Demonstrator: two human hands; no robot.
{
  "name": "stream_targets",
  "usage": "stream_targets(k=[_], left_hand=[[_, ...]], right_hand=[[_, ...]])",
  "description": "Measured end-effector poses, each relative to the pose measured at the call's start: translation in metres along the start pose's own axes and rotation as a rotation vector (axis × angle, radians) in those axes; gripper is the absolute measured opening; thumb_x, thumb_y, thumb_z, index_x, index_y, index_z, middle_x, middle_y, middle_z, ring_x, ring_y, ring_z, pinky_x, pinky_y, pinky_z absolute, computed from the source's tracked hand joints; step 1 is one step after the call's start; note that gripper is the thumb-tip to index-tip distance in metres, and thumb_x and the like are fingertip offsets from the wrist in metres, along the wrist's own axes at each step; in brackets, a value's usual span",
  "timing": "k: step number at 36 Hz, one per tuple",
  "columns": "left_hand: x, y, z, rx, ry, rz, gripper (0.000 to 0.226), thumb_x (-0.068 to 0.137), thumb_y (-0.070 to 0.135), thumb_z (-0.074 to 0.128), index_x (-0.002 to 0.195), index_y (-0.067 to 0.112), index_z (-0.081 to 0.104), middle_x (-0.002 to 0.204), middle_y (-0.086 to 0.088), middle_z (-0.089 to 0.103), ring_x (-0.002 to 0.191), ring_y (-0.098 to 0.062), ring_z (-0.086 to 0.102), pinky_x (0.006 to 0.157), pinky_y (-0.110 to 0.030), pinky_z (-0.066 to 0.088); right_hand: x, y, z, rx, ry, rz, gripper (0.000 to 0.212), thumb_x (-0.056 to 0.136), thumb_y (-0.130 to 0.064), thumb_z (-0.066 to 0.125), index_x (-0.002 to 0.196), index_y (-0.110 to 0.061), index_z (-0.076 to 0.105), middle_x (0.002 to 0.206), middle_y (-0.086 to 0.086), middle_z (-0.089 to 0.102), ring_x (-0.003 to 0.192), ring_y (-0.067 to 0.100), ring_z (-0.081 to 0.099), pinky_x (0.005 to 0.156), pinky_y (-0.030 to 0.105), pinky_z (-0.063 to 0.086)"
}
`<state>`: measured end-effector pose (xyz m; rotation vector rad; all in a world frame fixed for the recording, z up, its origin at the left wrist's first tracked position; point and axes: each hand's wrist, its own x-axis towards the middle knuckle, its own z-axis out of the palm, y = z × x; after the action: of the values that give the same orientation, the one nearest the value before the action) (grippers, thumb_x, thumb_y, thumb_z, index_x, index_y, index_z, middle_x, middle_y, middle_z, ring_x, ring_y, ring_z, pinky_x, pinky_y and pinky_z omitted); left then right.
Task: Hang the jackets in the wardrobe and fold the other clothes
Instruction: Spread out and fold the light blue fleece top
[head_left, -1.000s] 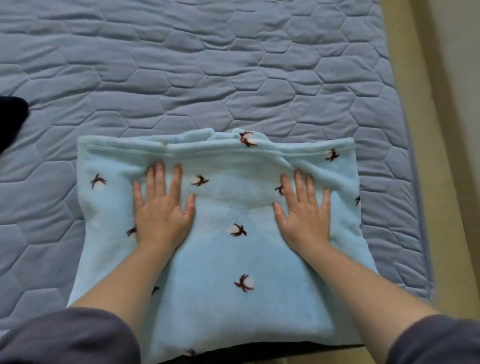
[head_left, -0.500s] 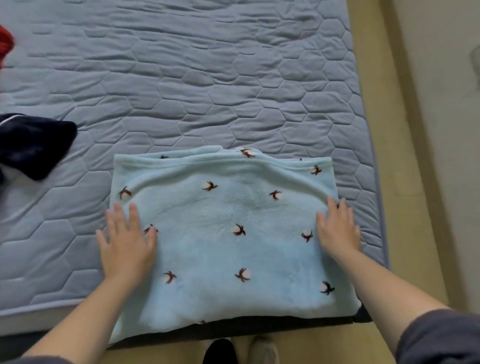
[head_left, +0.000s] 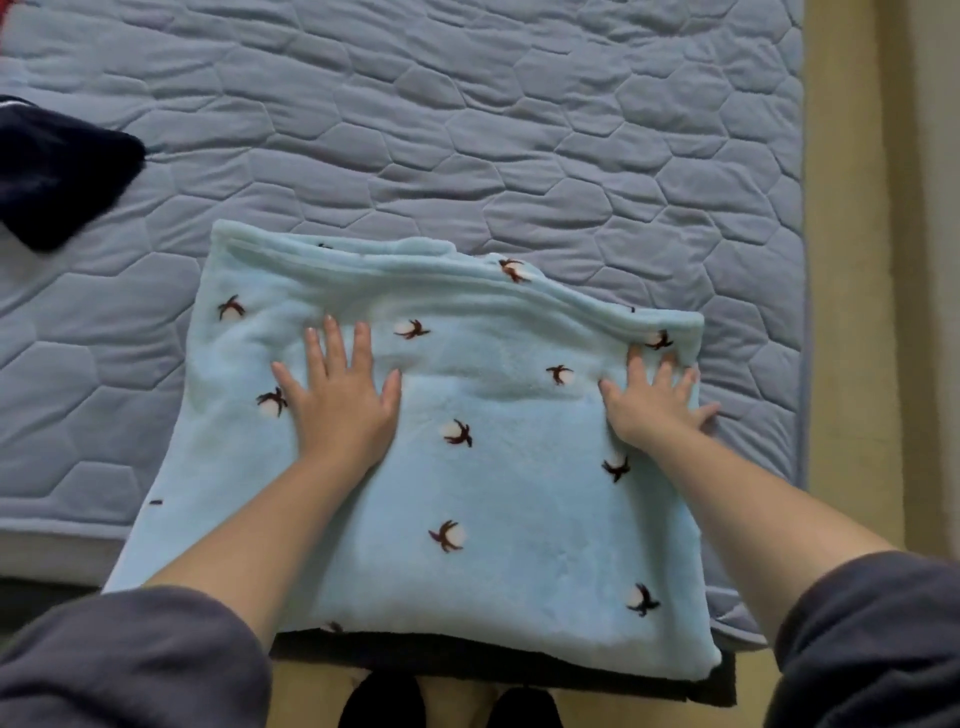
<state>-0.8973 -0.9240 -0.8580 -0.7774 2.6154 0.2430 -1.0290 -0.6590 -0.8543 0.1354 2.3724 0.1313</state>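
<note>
While both palms lie flat with fingers spread, the left hand (head_left: 340, 402) presses the middle of a folded light-blue fleece garment (head_left: 493, 499) and the right hand (head_left: 652, 402) presses its far right corner, on the quilted mattress (head_left: 467, 130) edge.

- A grey-blue quilted mattress (head_left: 467, 130) with hexagon stitching spreads beyond the left hand (head_left: 340, 410).
- A tan floor (head_left: 841, 312) strip runs right of the right hand (head_left: 654, 410).
</note>
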Motion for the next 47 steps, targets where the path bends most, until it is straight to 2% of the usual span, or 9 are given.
stream_targets(k=[9, 12, 16, 20, 25, 31, 39, 42, 47], left_hand=[[-0.121, -0.028, -0.003, -0.054, -0.119, 0.116, 0.059, 0.097, 0.03, 0.04, 0.151, 0.015, 0.02, 0.16, -0.007, 0.012, 0.147, -0.025, 0.013, 0.116, -0.047, 0.015], [-0.152, -0.036, 0.0, -0.142, 0.011, 0.055, 0.05, 0.078, 0.027, 0.063, 0.125, 0.011, 0.058, 0.133, -0.012, 0.055, 0.118, -0.029, 0.056, 0.092, -0.044, 0.048], [-0.187, -0.036, 0.004, -0.206, 0.074, -0.087, 0.033, 0.069, 0.029, 0.074, 0.094, 0.017, 0.055, 0.091, -0.001, 0.056, 0.083, -0.024, 0.057, 0.068, -0.035, 0.046], [-0.203, -0.024, 0.003, -0.815, -0.099, -0.681, 0.027, 0.084, 0.036, 0.063, 0.072, 0.018, 0.047, 0.078, 0.003, 0.053, 0.08, -0.023, 0.057, 0.071, -0.035, 0.046], [-0.189, -0.005, 0.032, -1.806, -0.207, -1.212, 0.043, 0.082, 0.031, 0.072, 0.112, 0.007, 0.054, 0.103, -0.011, 0.065, 0.091, -0.028, 0.067, 0.07, -0.038, 0.058], [-0.177, 0.012, 0.037, -2.162, -0.079, -1.189, 0.03, 0.083, 0.023, 0.067, 0.111, 0.014, 0.059, 0.109, -0.007, 0.067, 0.093, -0.02, 0.064, 0.07, -0.031, 0.056], [-0.181, 0.003, 0.036, -2.174, -0.101, -1.278, 0.047, 0.076, 0.019, 0.075, 0.12, 0.012, 0.06, 0.108, -0.006, 0.069, 0.101, -0.022, 0.064, 0.088, -0.036, 0.051], [-0.186, -0.003, 0.027, -2.249, -0.15, -1.243, 0.067, 0.066, 0.021, 0.077, 0.128, 0.01, 0.054, 0.113, -0.01, 0.069, 0.104, -0.026, 0.065, 0.084, -0.037, 0.054], [-0.181, -0.023, -0.019, -2.26, -0.171, -1.098, 0.055, 0.072, 0.022, 0.071, 0.124, 0.01, 0.06, 0.112, -0.01, 0.07, 0.106, -0.028, 0.064, 0.088, -0.04, 0.052]], right_hand=[[-0.042, -0.073, -0.045, -0.058, 0.161, -0.45, 0.072, 0.092, -0.025, 0.051, 0.151, -0.011, 0.011, 0.159, 0.009, 0.006, 0.147, 0.026, 0.003, 0.116, 0.055, 0.013], [-0.053, -0.105, -0.065, -0.073, 0.147, -0.56, 0.077, 0.089, -0.025, 0.055, 0.151, -0.014, 0.01, 0.158, 0.008, 0.011, 0.145, 0.027, 0.009, 0.114, 0.056, 0.018], [-0.059, -0.138, -0.085, -0.283, 0.124, -0.671, 0.075, 0.093, -0.024, 0.054, 0.152, -0.02, 0.008, 0.16, 0.005, 0.005, 0.148, 0.028, -0.003, 0.115, 0.06, 0.007], [-0.051, -0.165, -0.094, -0.297, 0.047, -0.689, 0.065, 0.092, -0.033, 0.055, 0.146, -0.018, 0.023, 0.151, 0.011, 0.029, 0.142, 0.03, 0.019, 0.11, 0.059, 0.022], [-0.029, -0.192, -0.095, -0.217, -0.027, -0.667, 0.062, 0.088, -0.042, 0.063, 0.135, -0.009, 0.04, 0.131, 0.017, 0.05, 0.115, 0.033, 0.05, 0.092, 0.036, 0.039], [-0.001, -0.2, -0.087, -0.171, -0.1, -0.592, 0.079, 0.077, -0.058, 0.069, 0.135, -0.011, 0.042, 0.132, 0.015, 0.05, 0.113, 0.033, 0.051, 0.093, 0.039, 0.043], [-0.011, -0.196, -0.099, -0.004, -0.219, -0.527, 0.065, 0.074, -0.05, 0.075, 0.121, -0.009, 0.056, 0.113, 0.009, 0.06, 0.093, 0.03, 0.059, 0.084, 0.038, 0.048], [-0.025, -0.19, -0.115, 0.124, -0.335, -0.497, 0.092, 0.041, -0.063, 0.086, 0.115, -0.014, 0.062, 0.106, 0.007, 0.067, 0.092, 0.028, 0.066, 0.087, 0.043, 0.053], [-0.047, -0.171, -0.158, 0.312, -0.249, -0.463, 0.051, 0.08, -0.041, 0.073, 0.12, -0.014, 0.058, 0.113, 0.008, 0.062, 0.098, 0.029, 0.061, 0.089, 0.041, 0.049]])
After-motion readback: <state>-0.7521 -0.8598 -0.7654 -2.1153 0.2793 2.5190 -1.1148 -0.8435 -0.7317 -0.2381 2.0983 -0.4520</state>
